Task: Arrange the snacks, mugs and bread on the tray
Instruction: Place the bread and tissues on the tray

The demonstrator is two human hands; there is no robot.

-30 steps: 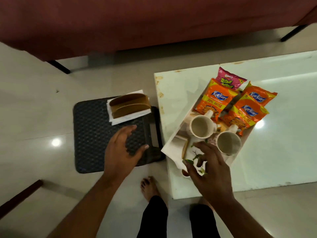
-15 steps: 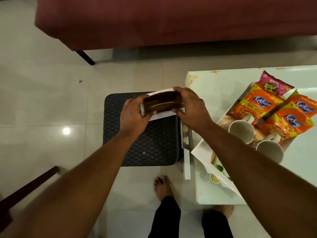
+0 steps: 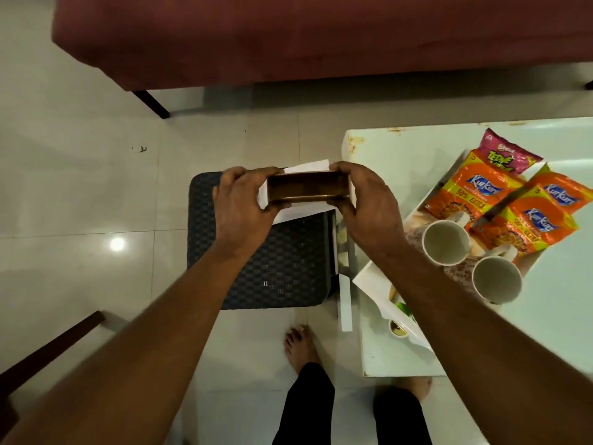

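Both hands hold a stack of brown bread slices (image 3: 308,187) on white paper (image 3: 305,211), lifted above a dark stool. My left hand (image 3: 240,203) grips its left end and my right hand (image 3: 369,207) grips its right end. To the right, a white tray (image 3: 372,277) rests on the white table. On it stand two white mugs (image 3: 446,241) (image 3: 495,279), three orange snack packets (image 3: 481,192) and a pink packet (image 3: 503,155). A knife (image 3: 503,203) lies across the packets.
A dark woven stool (image 3: 272,268) stands on the tiled floor below my hands. The white table (image 3: 561,332) has a chipped far-left corner. A red sofa (image 3: 321,36) spans the top. My bare feet (image 3: 300,346) are near the table. A dark wooden bar (image 3: 48,351) lies lower left.
Both hands moved from near the stool and tray onto the bread, gripped it at each end, and raised it with its paper off the stool.
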